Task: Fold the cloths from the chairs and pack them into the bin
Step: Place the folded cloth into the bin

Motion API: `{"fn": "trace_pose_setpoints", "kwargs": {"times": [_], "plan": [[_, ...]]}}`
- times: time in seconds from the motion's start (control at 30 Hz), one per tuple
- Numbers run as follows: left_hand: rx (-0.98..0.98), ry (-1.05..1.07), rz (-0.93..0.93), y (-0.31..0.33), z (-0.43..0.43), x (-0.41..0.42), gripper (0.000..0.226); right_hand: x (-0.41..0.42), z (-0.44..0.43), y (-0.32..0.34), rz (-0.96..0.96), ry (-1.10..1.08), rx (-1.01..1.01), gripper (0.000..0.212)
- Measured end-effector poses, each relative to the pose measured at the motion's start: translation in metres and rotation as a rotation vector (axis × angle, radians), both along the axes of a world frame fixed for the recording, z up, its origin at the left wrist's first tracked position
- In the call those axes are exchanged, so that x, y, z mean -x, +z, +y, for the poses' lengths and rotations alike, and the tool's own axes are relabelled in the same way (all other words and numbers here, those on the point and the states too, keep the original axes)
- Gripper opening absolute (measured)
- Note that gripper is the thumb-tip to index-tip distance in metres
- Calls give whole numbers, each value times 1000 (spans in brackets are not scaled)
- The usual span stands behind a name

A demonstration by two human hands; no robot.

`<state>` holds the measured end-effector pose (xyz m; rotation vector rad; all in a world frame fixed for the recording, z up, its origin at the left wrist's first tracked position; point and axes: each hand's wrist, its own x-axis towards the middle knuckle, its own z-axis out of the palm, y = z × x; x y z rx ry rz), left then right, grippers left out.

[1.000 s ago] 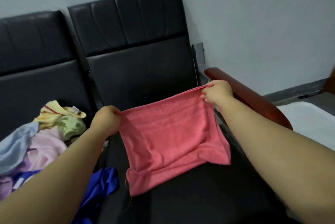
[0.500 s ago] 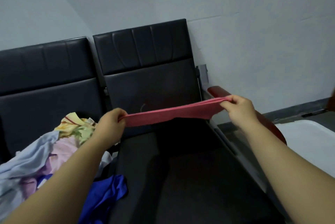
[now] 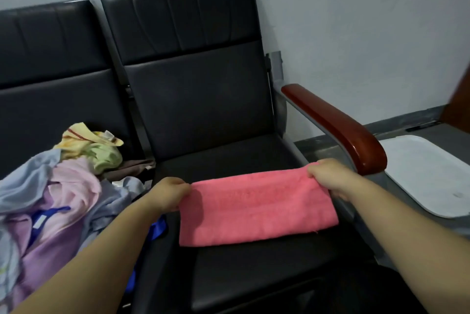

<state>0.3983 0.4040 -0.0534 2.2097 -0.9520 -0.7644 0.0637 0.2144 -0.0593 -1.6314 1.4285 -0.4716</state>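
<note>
L hand [image 3: 169, 193] & R hand [image 3: 328, 177]: fingertips hidden under pink cloth [image 3: 256, 208]. Cloth pile [image 3: 50, 207] left of L hand, white surface [image 3: 419, 173] right of R hand: both cut off at edge.

The pink cloth [image 3: 256, 209], shown one second earlier as a broad sheet hung between the hands, and half a second earlier stretched edge-on as a thin raised band, is now laid as a narrower folded rectangle on the chair seat [image 3: 254, 275]. The left hand [image 3: 167, 193] and right hand [image 3: 328, 176] have been lowered from mid-air to seat level.
</note>
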Motion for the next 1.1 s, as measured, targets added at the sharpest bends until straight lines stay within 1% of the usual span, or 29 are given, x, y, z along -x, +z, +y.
{"fn": "trace_pose_setpoints", "kwargs": {"times": [0.07, 0.13, 0.27, 0.37, 0.47, 0.57, 0.63, 0.7, 0.83, 0.9, 0.97, 1.0, 1.03, 1.07, 1.1], "plan": [[72, 56, 19, -15, -8, -1, 25, -7, -6, -6, 21, -51, 57, 21], [132, 85, -27, -26, -16, -5, 25, -13, -12, -13, 28, -76, 76, 20], [171, 85, -109, -38, -36, -8, 12, -23, -28, -26, 75, -109, 124, 19], [159, 94, -205, -50, -52, -11, 10, -33, -39, -34, 141, -98, 195, 19], [114, 94, -320, -66, -65, -17, 11, -41, -49, -50, 295, -37, 252, 28], [36, 84, -438, -78, -72, -17, 15, -43, -53, -58, 414, 24, 300, 20], [6, 106, -505, -82, -72, -12, 22, -42, -54, -62, 447, 31, 336, 13], [20, 142, -545, -84, -71, -5, 26, -41, -52, -64, 450, 24, 358, 13], [26, 183, -510, -79, -71, 2, 23, -40, -47, -61, 444, -13, 364, 19], [19, 192, -463, -70, -69, 7, 23, -38, -42, -56, 434, -22, 351, 32], [33, 190, -505, -63, -65, 16, 36, -36, -33, -52, 437, -26, 361, 50], [64, 175, -542, -60, -62, 24, 43, -35, -28, -50, 457, -22, 395, 57], [113, 140, -559, -56, -61, 34, 45, -35, -24, -47, 486, -9, 442, 61], [160, 81, -527, -53, -60, 46, 43, -35, -19, -44, 512, 16, 496, 59], [182, 10, -449, -50, -59, 59, 38, -36, -15, -41, 522, 55, 540, 52]]}}
